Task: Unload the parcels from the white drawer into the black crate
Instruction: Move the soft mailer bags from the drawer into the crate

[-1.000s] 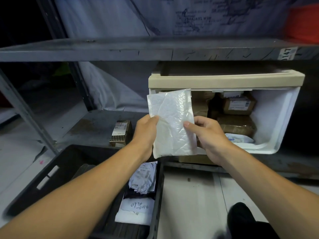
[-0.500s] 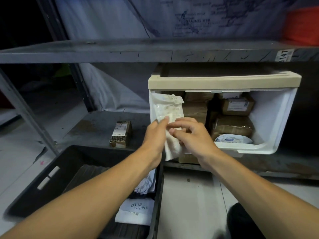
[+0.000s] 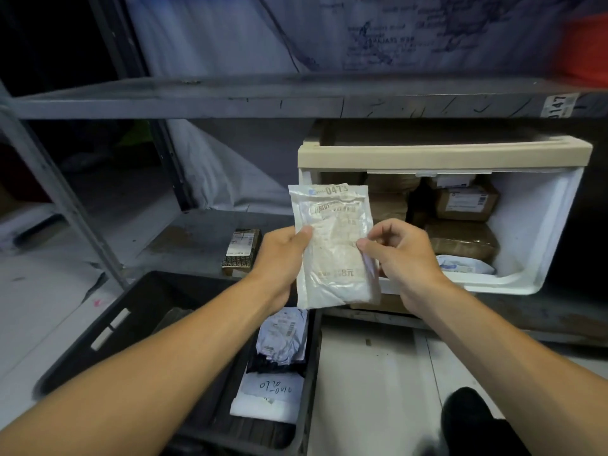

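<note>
White packet (image 3: 334,245) now turned label side toward viewer, "0473" at top; half second ago it was edge-on between both hands. Left hand (image 3: 279,255) grips packet's left edge, thumb on front; right hand (image 3: 398,255) pinches right edge. Packet held over near-right corner of black crate (image 3: 131,324). Crate holds white parcels (image 3: 279,366). White drawer (image 3: 533,225), far right, holds brown parcels (image 3: 460,222).

left hand (image 3: 283,255) and right hand (image 3: 399,255) pinching a crinkly white parcel (image 3: 334,245) by its sides, label side up reading 0473, held over the black crate (image 3: 138,320), white drawer (image 3: 539,225) behind stuffed with brown boxes (image 3: 462,238)
</note>
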Action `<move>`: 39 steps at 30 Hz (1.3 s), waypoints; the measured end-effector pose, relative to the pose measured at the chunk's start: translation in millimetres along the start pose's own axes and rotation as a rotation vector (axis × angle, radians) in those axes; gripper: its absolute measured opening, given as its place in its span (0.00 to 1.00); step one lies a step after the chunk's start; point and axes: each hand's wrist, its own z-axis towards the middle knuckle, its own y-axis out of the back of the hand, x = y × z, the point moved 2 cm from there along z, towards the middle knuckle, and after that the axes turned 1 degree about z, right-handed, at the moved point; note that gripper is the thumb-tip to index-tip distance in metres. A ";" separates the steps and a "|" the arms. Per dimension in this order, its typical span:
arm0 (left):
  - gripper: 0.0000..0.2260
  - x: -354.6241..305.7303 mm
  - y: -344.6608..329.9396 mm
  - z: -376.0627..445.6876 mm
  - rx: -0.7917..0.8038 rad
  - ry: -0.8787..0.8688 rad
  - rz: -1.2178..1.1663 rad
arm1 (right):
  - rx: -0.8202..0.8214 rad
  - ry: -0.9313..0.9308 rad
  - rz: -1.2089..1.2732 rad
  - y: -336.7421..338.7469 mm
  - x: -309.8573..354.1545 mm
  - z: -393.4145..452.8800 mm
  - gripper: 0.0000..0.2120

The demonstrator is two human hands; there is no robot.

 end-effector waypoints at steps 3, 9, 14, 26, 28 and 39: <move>0.10 0.8 15.6 -0.9 -0.074 -0.097 0.217 | -0.021 0.038 -0.089 -5.1 -2.1 -3.0 0.04; 0.06 0.6 47.0 5.2 -0.161 -0.143 0.344 | 0.045 0.060 -0.237 -22.7 -2.7 -6.1 0.09; 0.15 17.8 76.9 16.7 -0.189 -0.170 0.487 | 0.122 0.026 -0.347 -55.0 -15.0 -4.7 0.10; 0.27 116.5 147.9 41.5 0.076 0.210 0.665 | 0.217 -0.255 -0.490 -151.7 -125.4 -11.7 0.08; 0.28 137.1 154.6 46.6 0.124 0.248 0.699 | 0.244 -0.312 -0.544 -163.5 -145.4 -14.1 0.09; 0.24 248.5 172.9 42.2 0.338 0.358 0.849 | 0.461 -0.419 -0.926 -212.8 -213.3 -50.1 0.06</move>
